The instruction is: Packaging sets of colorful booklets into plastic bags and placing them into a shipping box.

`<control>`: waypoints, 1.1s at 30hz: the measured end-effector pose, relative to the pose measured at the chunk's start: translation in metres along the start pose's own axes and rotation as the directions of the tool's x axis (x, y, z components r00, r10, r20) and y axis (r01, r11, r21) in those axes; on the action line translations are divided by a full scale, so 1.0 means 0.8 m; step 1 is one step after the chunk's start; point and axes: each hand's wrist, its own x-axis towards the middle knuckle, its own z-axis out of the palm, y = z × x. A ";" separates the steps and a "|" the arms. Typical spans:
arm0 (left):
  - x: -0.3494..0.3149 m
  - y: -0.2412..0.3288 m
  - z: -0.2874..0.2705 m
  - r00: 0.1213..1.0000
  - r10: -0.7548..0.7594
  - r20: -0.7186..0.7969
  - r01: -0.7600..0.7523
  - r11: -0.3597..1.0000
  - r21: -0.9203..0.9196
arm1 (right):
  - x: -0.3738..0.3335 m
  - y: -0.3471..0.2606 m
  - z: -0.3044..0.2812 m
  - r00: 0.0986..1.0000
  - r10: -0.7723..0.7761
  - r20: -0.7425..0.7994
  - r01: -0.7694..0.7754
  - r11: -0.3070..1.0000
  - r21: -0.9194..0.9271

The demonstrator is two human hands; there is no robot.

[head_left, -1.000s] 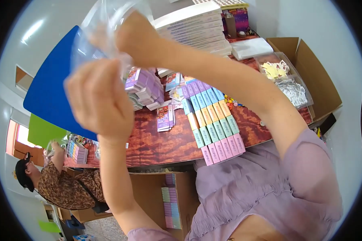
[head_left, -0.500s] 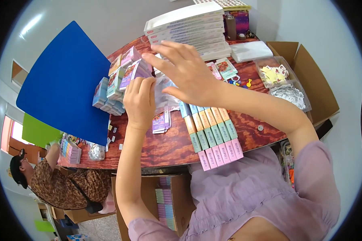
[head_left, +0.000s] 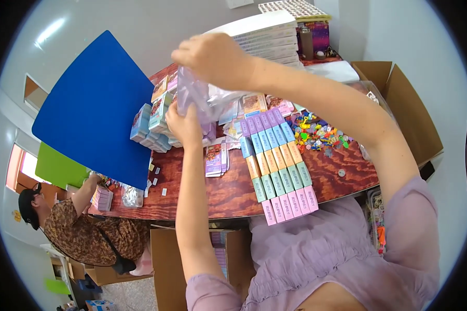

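Note:
A clear plastic bag (head_left: 194, 93) is stretched upright between my two hands over the middle of the table. My left hand (head_left: 186, 126) is closed on its lower edge, thumb on the near side. Higher up, my right hand (head_left: 213, 58) grips the bag's upper part, its fingers curled and partly hidden. Below and to the right lie rows of small boxes (head_left: 277, 166) in purple, blue, orange, green and pink bands. Under my left hand is a small pile of purple printed cards (head_left: 216, 159). Stacked small coloured boxes (head_left: 161, 111) stand just left of the bag.
A blue panel (head_left: 96, 109) stands at the left. White flat boxes (head_left: 270, 33) are stacked at the back. Small colourful plastic trinkets (head_left: 316, 135) are scattered at the right, near an open cardboard carton (head_left: 417, 114). Another person (head_left: 93, 236) sits at the far left.
My right hand has gone from open, fingers spread, to closed on the bag's upper part and has lifted it. The bag now stands stretched up. The view has shifted slightly.

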 end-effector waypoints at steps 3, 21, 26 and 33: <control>0.039 0.003 0.011 0.993 0.073 0.096 -0.081 0.993 0.086 | 0.018 0.018 -0.031 0.986 -0.150 -0.078 0.135 0.975 -0.176; -0.096 -0.001 0.026 0.911 -0.024 0.411 0.149 0.950 -0.273 | -0.132 -0.010 -0.006 0.962 0.034 0.269 -0.070 0.989 0.127; -0.159 -0.051 0.028 0.934 -0.185 0.305 0.240 0.959 -0.154 | -0.297 -0.032 0.009 0.408 0.878 0.252 -0.784 0.196 0.589; -0.242 -0.093 0.064 0.665 -0.437 0.605 0.739 0.503 -0.449 | -0.396 -0.090 0.055 -0.039 0.894 0.447 -0.720 -0.336 0.608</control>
